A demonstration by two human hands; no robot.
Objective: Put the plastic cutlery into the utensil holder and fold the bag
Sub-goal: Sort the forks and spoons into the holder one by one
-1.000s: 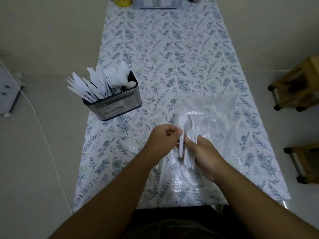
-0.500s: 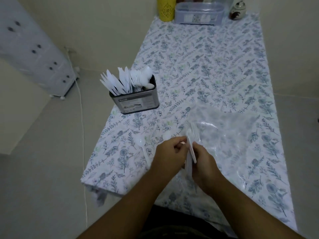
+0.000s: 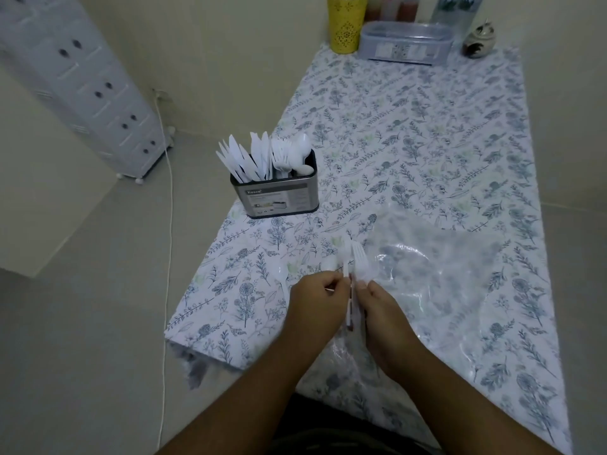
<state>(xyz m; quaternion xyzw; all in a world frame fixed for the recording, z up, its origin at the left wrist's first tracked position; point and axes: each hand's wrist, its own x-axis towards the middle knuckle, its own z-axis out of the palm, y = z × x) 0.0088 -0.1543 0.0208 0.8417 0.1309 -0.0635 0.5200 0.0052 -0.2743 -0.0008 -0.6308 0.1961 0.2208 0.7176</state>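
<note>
The right hand (image 3: 382,310) has its grip curled round a small bundle of white plastic forks (image 3: 358,267), fingers and thumb closing on the handles low down so the tines fan out above; the left hand (image 3: 317,302) pinches a single piece of the same white cutlery just beside the bundle, near the neck of its handle. These pieces look very light, thin and smooth, so they would probably slip against one another and splay if held loosely; a firm hold around the middle of the handles seems the safest place, since the tines look likely to bend or snap. Under and to the right of the hands lies the clear plastic bag (image 3: 443,267), limp and glossy on the floral tabletop (image 3: 410,126), likely to slide and spring open when folded. A loose spoon (image 3: 281,270) rests on the cloth left of the hands. Further off at the left edge stands the utensil holder (image 3: 279,200), already crowded with knives, forks and spoons
</note>
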